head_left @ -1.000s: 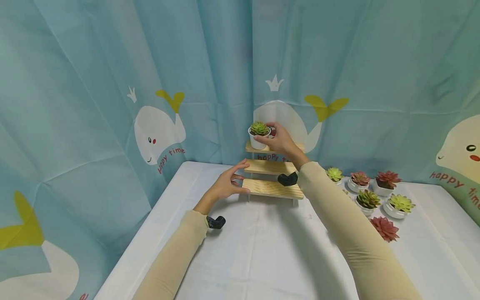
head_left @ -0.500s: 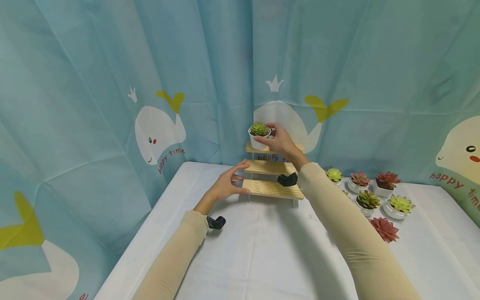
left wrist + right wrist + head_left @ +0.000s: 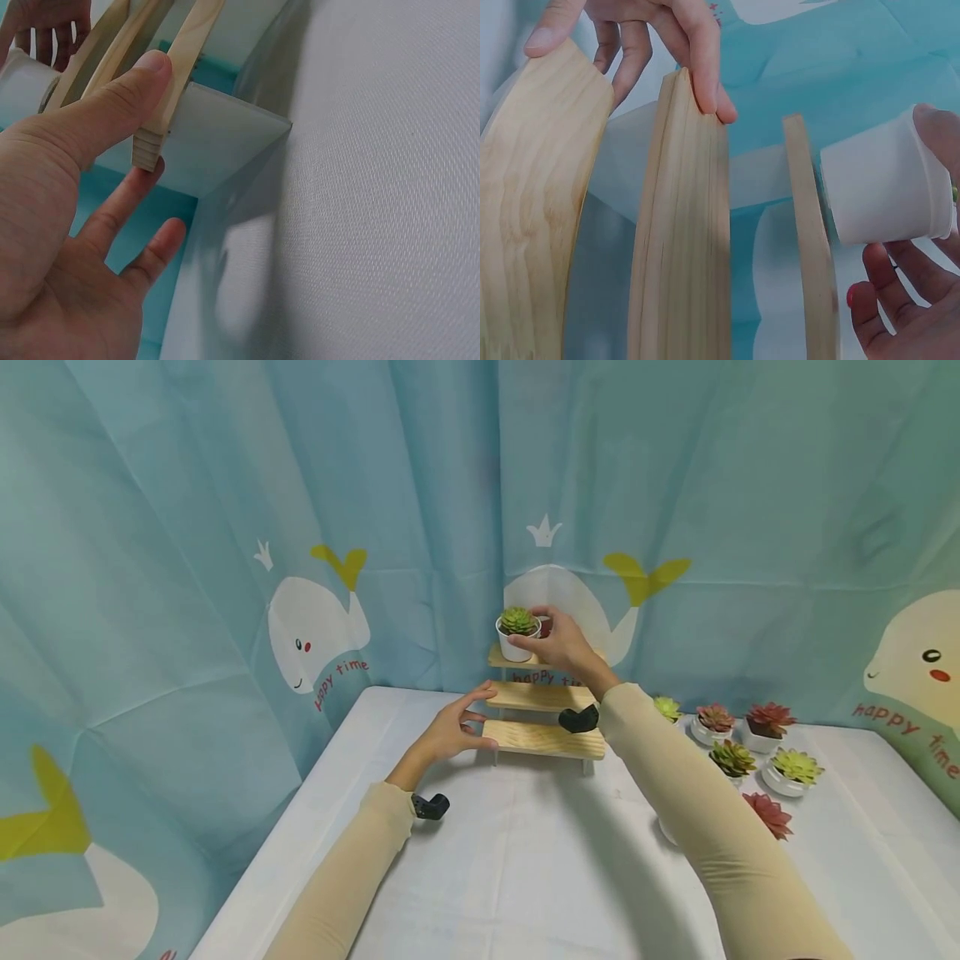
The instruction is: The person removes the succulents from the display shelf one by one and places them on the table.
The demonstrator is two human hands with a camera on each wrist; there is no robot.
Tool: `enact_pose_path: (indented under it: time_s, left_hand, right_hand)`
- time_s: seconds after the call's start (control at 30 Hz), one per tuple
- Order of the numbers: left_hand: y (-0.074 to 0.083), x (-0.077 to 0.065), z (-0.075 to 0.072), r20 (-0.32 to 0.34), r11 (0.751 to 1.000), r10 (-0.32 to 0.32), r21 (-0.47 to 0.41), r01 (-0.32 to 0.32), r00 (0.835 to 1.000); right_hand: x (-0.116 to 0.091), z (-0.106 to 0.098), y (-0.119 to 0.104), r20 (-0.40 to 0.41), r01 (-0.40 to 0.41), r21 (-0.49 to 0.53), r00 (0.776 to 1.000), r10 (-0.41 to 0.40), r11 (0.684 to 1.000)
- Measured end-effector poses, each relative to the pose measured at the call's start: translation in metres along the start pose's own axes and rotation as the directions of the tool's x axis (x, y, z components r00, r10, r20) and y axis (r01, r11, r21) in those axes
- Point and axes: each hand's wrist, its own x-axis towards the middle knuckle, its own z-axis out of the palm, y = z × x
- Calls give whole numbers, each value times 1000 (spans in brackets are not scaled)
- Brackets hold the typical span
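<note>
A green succulent in a white pot (image 3: 516,650) is at the left end of the top board of a three-tier wooden stand (image 3: 543,739). My right hand (image 3: 564,645) holds this pot from its right side, thumb in front and fingers behind. In the right wrist view the base of the pot (image 3: 881,187) is right at the top board (image 3: 810,232). At the stand's left end, my left hand (image 3: 450,732) grips the boards. Its thumb (image 3: 124,97) lies across the lowest board (image 3: 180,82) and a fingertip touches that board's end.
Several potted succulents stand on the white table to the right, among them a yellow-green one (image 3: 787,772) and a red one (image 3: 768,722). Another red succulent (image 3: 768,817) is partly behind my right sleeve. A blue curtain (image 3: 420,485) with printed whales hangs close behind the stand.
The head view has shifted slightly. Both hands keep their places on the pot and the stand.
</note>
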Motion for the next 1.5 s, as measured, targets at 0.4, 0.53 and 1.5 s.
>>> enact_pose_path:
  time_s: [0.4, 0.53, 1.5]
  left_hand:
    - [2, 0, -3, -4, 999, -25, 40, 25, 1000]
    - [4, 0, -5, -11, 998, -32, 48, 33, 999]
    - [6, -1, 0, -5, 998, -27, 51, 27, 1000]
  right_hand:
    - [-11, -10, -6, 11, 85, 4, 996, -85, 996]
    - [-12, -12, -8, 17, 110, 2, 994, -110, 994]
    - [-80, -50, 0, 91, 232, -75, 970, -225, 970]
